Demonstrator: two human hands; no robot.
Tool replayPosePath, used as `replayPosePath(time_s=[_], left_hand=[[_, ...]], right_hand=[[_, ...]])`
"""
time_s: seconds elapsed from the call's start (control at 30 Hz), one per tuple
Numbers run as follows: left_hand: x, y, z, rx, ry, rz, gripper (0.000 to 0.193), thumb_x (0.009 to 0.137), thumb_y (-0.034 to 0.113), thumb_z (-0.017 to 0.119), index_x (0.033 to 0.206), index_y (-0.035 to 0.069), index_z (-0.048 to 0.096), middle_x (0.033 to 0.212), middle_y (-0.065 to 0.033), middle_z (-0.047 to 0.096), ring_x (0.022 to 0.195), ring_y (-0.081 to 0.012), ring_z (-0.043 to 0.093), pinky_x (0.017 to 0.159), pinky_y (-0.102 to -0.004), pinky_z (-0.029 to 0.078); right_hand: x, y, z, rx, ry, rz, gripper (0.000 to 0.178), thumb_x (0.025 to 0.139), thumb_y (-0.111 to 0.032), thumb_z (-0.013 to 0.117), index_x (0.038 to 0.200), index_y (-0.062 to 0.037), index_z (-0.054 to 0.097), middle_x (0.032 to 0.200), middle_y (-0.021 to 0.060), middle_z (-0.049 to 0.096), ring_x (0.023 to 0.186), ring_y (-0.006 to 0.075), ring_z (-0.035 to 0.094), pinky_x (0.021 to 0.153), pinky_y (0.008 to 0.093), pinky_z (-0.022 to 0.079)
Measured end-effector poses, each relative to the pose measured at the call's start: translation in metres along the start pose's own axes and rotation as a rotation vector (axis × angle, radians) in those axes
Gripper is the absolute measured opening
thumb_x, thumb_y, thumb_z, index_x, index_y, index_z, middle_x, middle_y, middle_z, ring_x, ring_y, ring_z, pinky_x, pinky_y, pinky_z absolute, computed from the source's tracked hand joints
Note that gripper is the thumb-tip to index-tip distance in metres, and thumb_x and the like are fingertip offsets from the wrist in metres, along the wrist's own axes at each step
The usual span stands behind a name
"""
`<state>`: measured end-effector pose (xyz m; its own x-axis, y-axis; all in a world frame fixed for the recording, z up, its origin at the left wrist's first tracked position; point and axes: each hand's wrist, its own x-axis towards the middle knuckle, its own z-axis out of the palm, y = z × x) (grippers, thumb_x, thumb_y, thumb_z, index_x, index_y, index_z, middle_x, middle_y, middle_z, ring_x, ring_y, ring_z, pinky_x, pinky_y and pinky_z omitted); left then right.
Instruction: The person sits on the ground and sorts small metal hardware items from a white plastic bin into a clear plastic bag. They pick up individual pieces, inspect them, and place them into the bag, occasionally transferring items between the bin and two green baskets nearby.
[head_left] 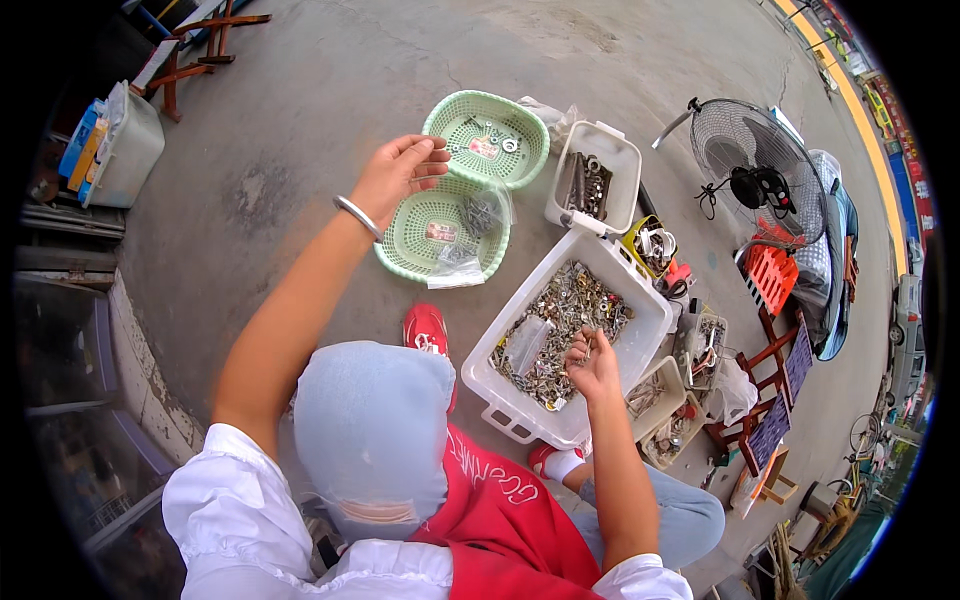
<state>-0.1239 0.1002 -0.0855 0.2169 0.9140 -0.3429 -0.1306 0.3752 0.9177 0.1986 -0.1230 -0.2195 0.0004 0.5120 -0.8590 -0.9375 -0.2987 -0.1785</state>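
My left hand, with a metal bangle on its wrist, is raised beside two light green plastic baskets. Its thumb and index finger are pinched together; anything between them is too small to make out. The far basket holds a few washers and small metal pieces. In the near basket lie clear plastic bags of small parts. My right hand is over a large white bin of mixed screws and hardware, fingers curled in; what they hold is hidden.
Past the large bin stands a smaller white bin with dark metal parts, beside a yellow container. Small trays of parts, a floor fan, an orange crate and a folding chair are at the right. My red shoe is near the baskets.
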Motion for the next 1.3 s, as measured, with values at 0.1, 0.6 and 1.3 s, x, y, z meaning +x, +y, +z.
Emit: replayPosePath(time_s=[0.1,0.6,1.3], left_hand=[[0.024,-0.100,-0.017,0.185,0.074,-0.202,0.024,0.095,0.021,0.050,0.110,0.004,0.059,0.101,-0.0056,0.062,0.090,-0.0123,0.061,0.078,-0.0276,0.051],[0.124,-0.230,0.051,0.703,0.250,0.017,0.038,0.076,0.025,0.068,0.094,0.003,0.042,0.077,-0.0149,0.059,0.072,-0.0339,0.061,0.064,-0.0426,0.049],[0.098,-0.234,0.031,0.201,0.293,-0.054,0.011,0.089,0.011,0.056,0.088,0.001,0.051,0.069,-0.0044,0.059,0.055,-0.0099,0.060,0.050,-0.0217,0.048]], right_hand=[[0.004,-0.007,0.031,-0.008,0.035,0.034,0.019,0.095,-0.018,0.049,0.106,-0.0024,0.053,0.085,0.0079,0.054,0.064,0.0128,0.045,0.053,0.0235,0.038],[0.110,-0.009,0.148,-0.534,-0.201,0.079,0.020,0.094,-0.015,0.049,0.109,-0.0019,0.052,0.093,0.0065,0.056,0.079,0.0142,0.052,0.068,0.0283,0.045],[0.163,0.028,0.219,-1.580,0.009,-0.884,0.032,0.081,-0.008,0.058,0.110,0.0066,0.052,0.119,0.0221,0.053,0.088,0.0244,0.063,0.079,0.0358,0.048]])
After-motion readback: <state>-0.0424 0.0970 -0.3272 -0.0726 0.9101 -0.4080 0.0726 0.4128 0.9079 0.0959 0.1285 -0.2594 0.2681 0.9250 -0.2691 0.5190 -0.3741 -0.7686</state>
